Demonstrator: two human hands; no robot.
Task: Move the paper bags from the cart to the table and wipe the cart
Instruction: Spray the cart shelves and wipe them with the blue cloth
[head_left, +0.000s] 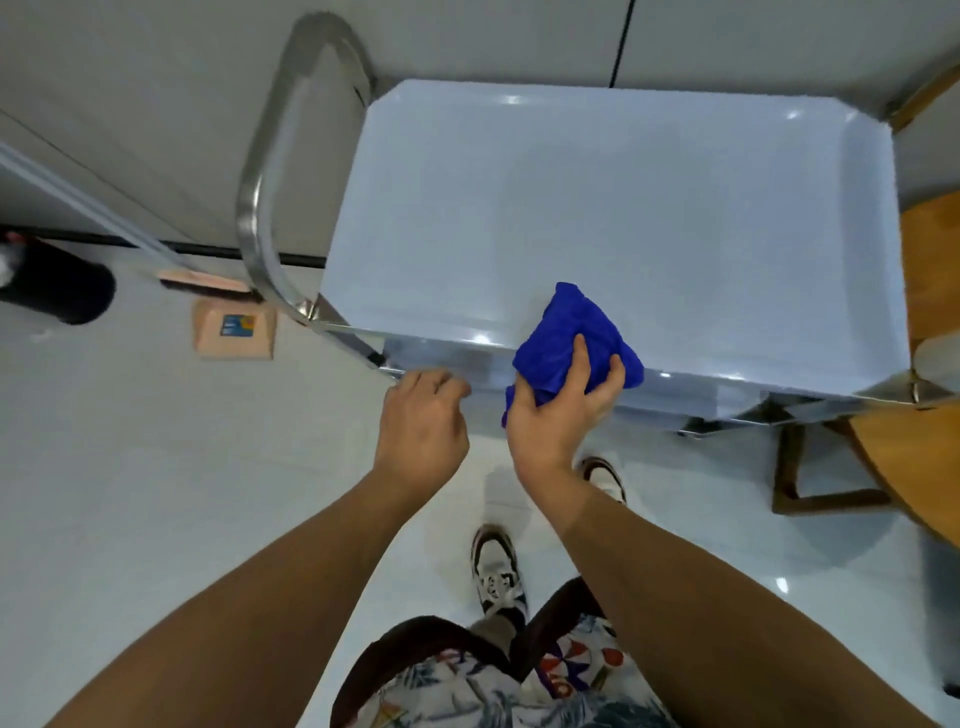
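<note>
Glossy pale floor (156, 493) runs under everything, with a white wall behind and a wooden worktop (930, 249) at the right edge. No paper bags show anywhere in view, so that half of the task looks done or lies out of frame.

Largest is the cart (613, 208): a smooth, shiny white top shelf with a raised rim and a bent steel handle (260, 182) on its left end. Rigid and slick, it should let a cloth glide; it probably rolls, so steadying the near rail seems wise.

Next, the right hand (561, 410) grips the cloth (571, 332), a bright blue bundle bunched at the cart's near edge. Its fingers (582, 364) curl round the wad. Soft, light and limp, the cloth is best held bunched in the palm.

Nearby, the left hand (421, 421) hovers by the near rail, fingers loosely curled, holding nothing.
</note>
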